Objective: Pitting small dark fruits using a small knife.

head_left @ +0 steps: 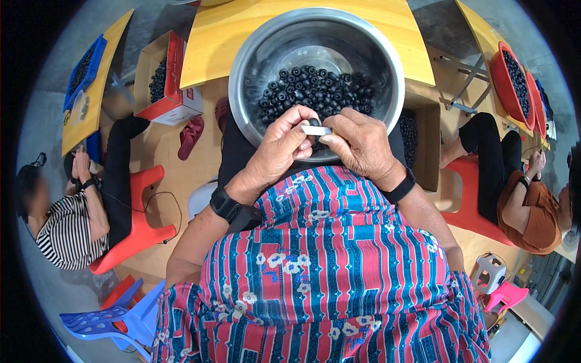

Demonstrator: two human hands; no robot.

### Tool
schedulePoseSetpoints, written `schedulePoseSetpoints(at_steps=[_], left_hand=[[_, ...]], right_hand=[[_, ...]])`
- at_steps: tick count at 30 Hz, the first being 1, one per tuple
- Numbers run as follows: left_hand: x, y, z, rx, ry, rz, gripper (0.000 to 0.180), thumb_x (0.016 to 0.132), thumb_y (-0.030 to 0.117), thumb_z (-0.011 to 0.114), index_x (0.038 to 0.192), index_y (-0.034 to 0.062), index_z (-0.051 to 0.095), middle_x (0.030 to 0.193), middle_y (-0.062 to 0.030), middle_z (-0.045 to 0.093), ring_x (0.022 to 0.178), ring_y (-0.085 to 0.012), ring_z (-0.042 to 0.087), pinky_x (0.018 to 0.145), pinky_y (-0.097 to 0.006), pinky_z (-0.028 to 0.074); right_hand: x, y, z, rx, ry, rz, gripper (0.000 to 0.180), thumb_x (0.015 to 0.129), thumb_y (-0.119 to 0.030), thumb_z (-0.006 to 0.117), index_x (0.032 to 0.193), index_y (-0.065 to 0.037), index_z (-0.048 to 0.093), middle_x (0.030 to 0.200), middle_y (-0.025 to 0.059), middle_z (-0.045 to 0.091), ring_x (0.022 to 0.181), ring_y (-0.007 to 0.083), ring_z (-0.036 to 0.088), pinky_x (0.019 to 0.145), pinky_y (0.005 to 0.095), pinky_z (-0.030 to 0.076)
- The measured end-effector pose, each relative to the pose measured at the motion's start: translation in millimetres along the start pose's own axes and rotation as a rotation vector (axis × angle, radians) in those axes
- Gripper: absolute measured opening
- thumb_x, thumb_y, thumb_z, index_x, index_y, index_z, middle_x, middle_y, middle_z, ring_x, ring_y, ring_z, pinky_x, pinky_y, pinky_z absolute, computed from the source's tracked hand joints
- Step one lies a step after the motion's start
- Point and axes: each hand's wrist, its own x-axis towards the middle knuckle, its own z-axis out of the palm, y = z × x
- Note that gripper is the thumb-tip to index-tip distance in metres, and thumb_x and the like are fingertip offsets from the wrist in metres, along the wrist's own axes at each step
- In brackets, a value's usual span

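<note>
A small white strip is pinched between the left hand and right hand, each grip clenched on it, above a steel bowl of black rubber rings. A yellow table stands beyond; a cardboard box lies leftward.

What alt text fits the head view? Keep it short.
Both hands meet over the near rim of a steel bowl of small black rings: the left hand and right hand pinch a small flat metal strip and a black piece between them. The bowl sits on the person's lap before a yellow table; two other people sit on red stools at either side.
</note>
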Motion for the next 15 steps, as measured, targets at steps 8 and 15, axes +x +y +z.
schedulePoseSetpoints(at_steps=[8, 15], left_hand=[[1.1, -0.5, -2.5, 0.017, -0.032, 0.008, 0.021, 0.103, 0.024, 0.051, 0.115, 0.0075, 0.051, 0.092, 0.0025, 0.049, 0.07, -0.0026, 0.038, 0.06, -0.018, 0.033], [0.1, -1.9, -6.2, 0.024, -0.061, -0.003, 0.022, 0.103, 0.026, 0.05, 0.114, 0.0074, 0.051, 0.089, 0.0024, 0.046, 0.07, -0.004, 0.038, 0.06, -0.018, 0.034]], right_hand=[[-0.9, -1.5, -0.7, -0.027, 0.015, 0.01, 0.023, 0.086, -0.03, 0.068, 0.088, -0.008, 0.062, 0.076, 0.0099, 0.055, 0.068, 0.0309, 0.06, 0.058, 0.0409, 0.047], [0.0, 0.8, 1.4, -0.037, 0.051, 0.074, 0.023, 0.087, -0.029, 0.068, 0.087, -0.007, 0.063, 0.076, 0.0117, 0.057, 0.07, 0.0331, 0.061, 0.06, 0.0424, 0.048]])
